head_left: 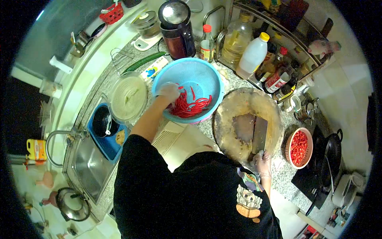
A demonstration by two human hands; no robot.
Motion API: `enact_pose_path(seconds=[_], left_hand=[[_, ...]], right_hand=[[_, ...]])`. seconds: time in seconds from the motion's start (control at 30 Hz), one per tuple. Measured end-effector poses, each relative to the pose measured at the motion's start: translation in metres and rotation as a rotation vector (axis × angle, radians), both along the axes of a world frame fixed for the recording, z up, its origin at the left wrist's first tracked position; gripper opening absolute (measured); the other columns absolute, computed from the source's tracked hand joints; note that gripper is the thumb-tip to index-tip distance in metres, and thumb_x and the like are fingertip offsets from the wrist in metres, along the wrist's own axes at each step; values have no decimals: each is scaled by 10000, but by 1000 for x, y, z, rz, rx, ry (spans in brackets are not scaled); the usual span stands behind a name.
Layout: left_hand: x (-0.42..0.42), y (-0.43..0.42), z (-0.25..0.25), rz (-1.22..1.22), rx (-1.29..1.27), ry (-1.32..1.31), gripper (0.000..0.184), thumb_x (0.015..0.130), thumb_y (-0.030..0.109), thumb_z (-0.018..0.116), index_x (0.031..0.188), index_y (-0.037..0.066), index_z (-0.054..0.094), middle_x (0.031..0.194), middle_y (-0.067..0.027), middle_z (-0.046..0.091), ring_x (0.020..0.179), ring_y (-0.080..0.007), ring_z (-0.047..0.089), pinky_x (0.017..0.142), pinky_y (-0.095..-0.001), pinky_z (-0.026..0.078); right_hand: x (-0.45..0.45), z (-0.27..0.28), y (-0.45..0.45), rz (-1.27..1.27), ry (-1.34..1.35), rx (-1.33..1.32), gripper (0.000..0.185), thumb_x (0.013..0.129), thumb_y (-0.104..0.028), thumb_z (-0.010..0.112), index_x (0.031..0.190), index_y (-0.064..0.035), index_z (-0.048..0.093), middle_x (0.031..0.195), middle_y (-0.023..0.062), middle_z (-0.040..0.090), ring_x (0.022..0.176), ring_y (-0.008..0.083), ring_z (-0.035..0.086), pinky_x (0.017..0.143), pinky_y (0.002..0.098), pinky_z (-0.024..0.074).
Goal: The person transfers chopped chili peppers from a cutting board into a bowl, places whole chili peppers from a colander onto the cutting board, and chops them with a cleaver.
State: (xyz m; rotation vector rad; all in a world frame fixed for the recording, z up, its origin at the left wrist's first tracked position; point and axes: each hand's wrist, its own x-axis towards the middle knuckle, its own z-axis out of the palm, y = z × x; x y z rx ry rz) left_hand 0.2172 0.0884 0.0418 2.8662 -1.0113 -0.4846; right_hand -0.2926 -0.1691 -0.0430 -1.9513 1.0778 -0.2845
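Observation:
My left hand (171, 94), in a clear plastic glove, reaches into a blue colander (165, 73) over a heap of red chili peppers (191, 107). Its fingers curl at the near-left side of the heap, with some red chili at the fingertips; part of the grip is hidden. In my right hand (262, 162), also gloved, is the handle of a cleaver (260, 135). The blade rests on a round wooden chopping board (229, 107), beside a dark wet patch. A pink basket (289, 156) of chopped red chili (299, 149) stands right of the board.
Left of the colander are a clear lidded tub (127, 97) and a cucumber (144, 61). A sink (89, 167) with a blue basin (99, 141) lies further left. Bottles (254, 55) and a dark kettle (177, 40) line the back. A black wok (332, 149) sits at right.

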Motion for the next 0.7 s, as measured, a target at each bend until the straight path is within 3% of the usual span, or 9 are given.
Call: enact_pose_path(seconds=[0.07,0.27,0.4,0.43,0.5,0.6,0.63,0.67,0.7], left_hand=[[7,1,24,53,18,217,322,861,289,571,930,9,716,987,-236,689,948,-366,674,867,-459,523],[25,7,37,208,-353,78,428,909,404,548,974,6,690,957,-246,686,936,-410,660,847,-488,508],[7,-26,56,263,-663,395,326,940,345,572,940,39,683,854,-148,682,776,-270,655,699,-423,511],[-40,-45,104,276,-770,534,204,965,246,564,990,59,642,819,-56,640,718,-173,606,634,-344,486],[-64,-75,73,83,-969,840,204,977,205,553,1110,57,597,842,-8,612,750,-123,594,647,-283,479],[-145,-137,45,-387,-762,581,213,906,180,649,1049,23,636,929,-177,685,826,-330,648,762,-397,522],[-170,-148,44,-680,-758,209,221,900,193,629,1041,23,636,922,-198,681,833,-340,656,760,-436,520],[-202,-164,52,-669,-651,132,215,900,216,612,1005,31,639,872,-188,678,827,-369,653,759,-467,518],[-224,-180,40,-678,-549,102,210,894,225,613,983,37,640,859,-179,677,834,-362,656,765,-458,522]], right_hand=[[3,14,6,-2,-23,1,58,922,-40,537,904,-71,492,670,20,566,531,105,496,491,272,407],[5,26,9,-61,-27,87,62,919,-33,533,888,-73,497,668,25,562,539,112,504,492,275,410],[3,24,5,-65,-40,47,16,921,-70,536,924,-70,520,673,33,559,545,131,512,493,287,417],[4,35,4,-52,25,71,112,922,-143,550,976,-45,542,684,55,566,558,160,535,504,319,434],[17,77,10,-52,139,16,247,875,-177,578,1057,-10,562,743,126,598,669,234,590,609,387,476],[20,112,12,-37,140,135,310,863,-195,575,1093,13,591,922,255,653,822,382,651,720,471,500],[13,93,7,-3,115,-25,340,855,-205,567,1124,3,584,976,267,649,901,397,646,779,476,498],[7,75,3,38,94,-185,371,847,-215,560,1154,-8,576,1030,280,644,981,411,641,838,480,495],[10,91,6,4,152,-32,403,842,-215,556,1200,-30,564,1081,290,633,1042,417,621,887,477,481]])
